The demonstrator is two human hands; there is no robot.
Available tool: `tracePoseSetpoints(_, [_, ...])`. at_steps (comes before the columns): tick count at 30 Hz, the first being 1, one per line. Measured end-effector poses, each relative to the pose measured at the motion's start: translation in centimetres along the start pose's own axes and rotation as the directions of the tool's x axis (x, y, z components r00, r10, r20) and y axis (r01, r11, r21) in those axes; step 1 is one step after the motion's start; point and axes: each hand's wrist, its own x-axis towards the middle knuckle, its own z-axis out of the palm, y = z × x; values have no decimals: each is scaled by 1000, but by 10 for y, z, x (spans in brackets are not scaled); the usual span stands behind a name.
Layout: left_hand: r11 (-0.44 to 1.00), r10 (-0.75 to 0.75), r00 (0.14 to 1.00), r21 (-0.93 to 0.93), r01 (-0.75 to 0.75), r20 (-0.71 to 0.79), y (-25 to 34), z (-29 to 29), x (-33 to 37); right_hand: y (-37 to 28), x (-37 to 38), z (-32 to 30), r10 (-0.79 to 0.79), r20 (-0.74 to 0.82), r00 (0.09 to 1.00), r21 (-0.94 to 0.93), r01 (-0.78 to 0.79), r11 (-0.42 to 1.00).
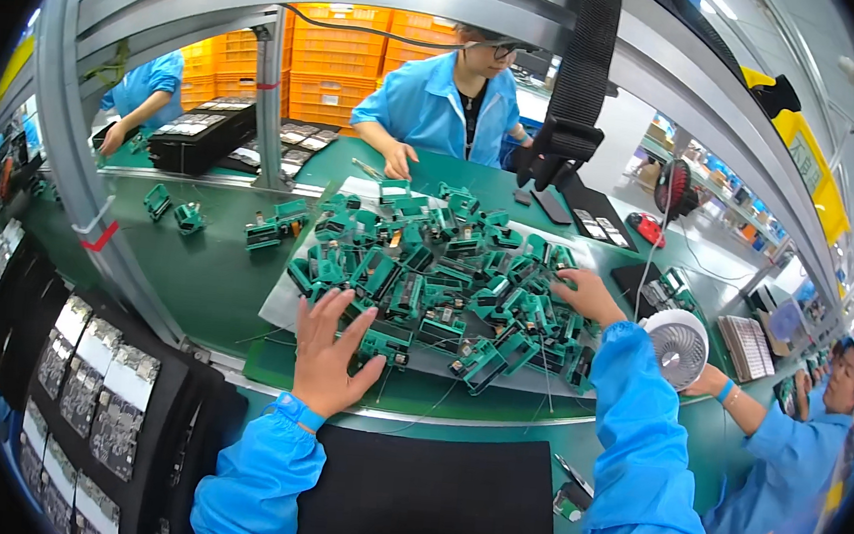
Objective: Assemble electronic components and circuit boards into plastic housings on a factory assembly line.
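Observation:
A heap of small green plastic fixtures with black parts (436, 278) covers a white sheet (284, 296) on the green bench. Thin wires stick out from among them. At the heap's front left edge is my left hand (332, 355), its fingers spread and nothing in its grasp. My right hand (590, 298) reaches to the right side of the heap with its fingers stretched toward the fixtures. Its fingertips are close to or touching them; which one I cannot tell. A few loose green fixtures (275, 227) lie farther left on the bench.
A black mat (429, 498) lies in front of me. Trays of circuit boards (101, 392) stand at the left. A white round fan (676, 349) is beside my right forearm. Metal posts (93, 170) and a hanging black strap (580, 78) frame the bench. Co-workers sit opposite and at right.

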Motion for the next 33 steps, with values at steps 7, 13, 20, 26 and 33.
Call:
tracePoseSetpoints(7, [925,-295,955,244,291,-20,-12,-26,-30,-2,-2,16,119,-213,970,57,-109,992])
tracePoseSetpoints(13, [948,-318,947,-38,316,-40,-31,-6,-27,-18,11,3,199,-17,980,-143,-199,970])
tracePoseSetpoints(20, [951,-309,945,-13,310,-111,-37,30,-11,-37,-11,-5,103,-151,983,-284,-143,948])
tracePoseSetpoints(26, [948,-297,950,87,305,-94,-33,15,-18,-160,-75,-100,-262,-89,961,3,264,965])
tracePoseSetpoints(33, [884,-344,900,-416,213,-268,58,-68,-17,-266,-174,-208,-422,-583,694,414,701,581])
